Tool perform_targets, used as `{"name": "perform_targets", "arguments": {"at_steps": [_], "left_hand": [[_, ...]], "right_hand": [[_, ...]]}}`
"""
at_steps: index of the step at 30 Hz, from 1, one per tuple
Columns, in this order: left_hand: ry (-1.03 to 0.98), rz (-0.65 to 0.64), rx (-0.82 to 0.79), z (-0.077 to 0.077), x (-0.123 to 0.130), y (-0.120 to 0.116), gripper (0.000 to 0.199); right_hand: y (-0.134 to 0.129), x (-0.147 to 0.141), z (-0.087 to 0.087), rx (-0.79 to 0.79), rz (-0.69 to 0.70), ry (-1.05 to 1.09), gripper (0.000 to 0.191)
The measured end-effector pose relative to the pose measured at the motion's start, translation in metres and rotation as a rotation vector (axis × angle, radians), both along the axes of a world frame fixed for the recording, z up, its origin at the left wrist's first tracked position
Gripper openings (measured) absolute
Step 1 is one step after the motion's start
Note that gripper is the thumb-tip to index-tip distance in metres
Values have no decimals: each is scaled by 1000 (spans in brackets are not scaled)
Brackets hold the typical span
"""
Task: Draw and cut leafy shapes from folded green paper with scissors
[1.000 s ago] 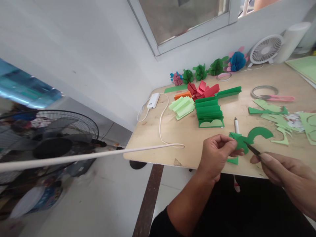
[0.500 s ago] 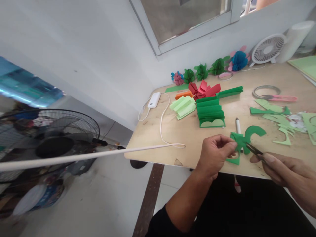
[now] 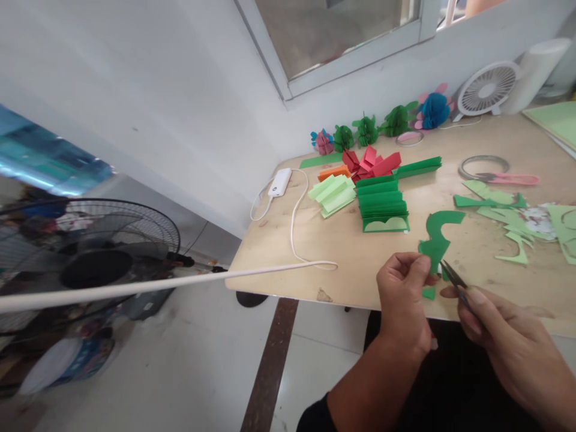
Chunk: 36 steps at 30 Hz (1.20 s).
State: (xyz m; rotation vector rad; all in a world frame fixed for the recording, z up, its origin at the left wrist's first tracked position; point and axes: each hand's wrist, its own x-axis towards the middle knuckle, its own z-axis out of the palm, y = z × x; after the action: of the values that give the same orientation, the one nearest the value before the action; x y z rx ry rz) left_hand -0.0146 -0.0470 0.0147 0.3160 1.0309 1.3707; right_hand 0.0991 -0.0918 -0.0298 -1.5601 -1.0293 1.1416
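A curved piece of green paper (image 3: pixel 435 240) is pinched between the thumb and fingers of my left hand (image 3: pixel 407 282) above the table's front edge. My right hand (image 3: pixel 490 318) grips a pair of small dark scissors (image 3: pixel 453 277), whose blades point at the lower right side of the paper. Whether the blades touch the paper I cannot tell. Beyond my left hand lies a pleated stack of dark green paper (image 3: pixel 382 201) with a light green scalloped strip (image 3: pixel 386 224) on its near face.
Light green pleated paper (image 3: pixel 333 195) and red folded paper (image 3: pixel 371 163) lie behind. Several paper creatures (image 3: pixel 396 120) line the wall. Paper scraps (image 3: pixel 513 222) and pink-handled scissors (image 3: pixel 513 179) are at the right. A white cable (image 3: pixel 294 222) runs across the table's left side, near a power bank (image 3: pixel 281 182).
My left hand has turned the green paper, so its curved end now points up and away. My right hand has moved left with the scissors, close to the paper's lower part.
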Motion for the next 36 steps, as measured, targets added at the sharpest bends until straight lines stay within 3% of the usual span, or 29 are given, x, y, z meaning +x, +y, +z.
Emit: {"name": "perform_targets", "arguments": {"at_steps": [7,36], "left_hand": [[-67,45,-23,1,10,-6,31],[-60,76,-54,6,21,-9,41]], "right_hand": [[-2,-10,-4,-19,-10,172,53],[2,-17,1,-23,-16,194,56]]}}
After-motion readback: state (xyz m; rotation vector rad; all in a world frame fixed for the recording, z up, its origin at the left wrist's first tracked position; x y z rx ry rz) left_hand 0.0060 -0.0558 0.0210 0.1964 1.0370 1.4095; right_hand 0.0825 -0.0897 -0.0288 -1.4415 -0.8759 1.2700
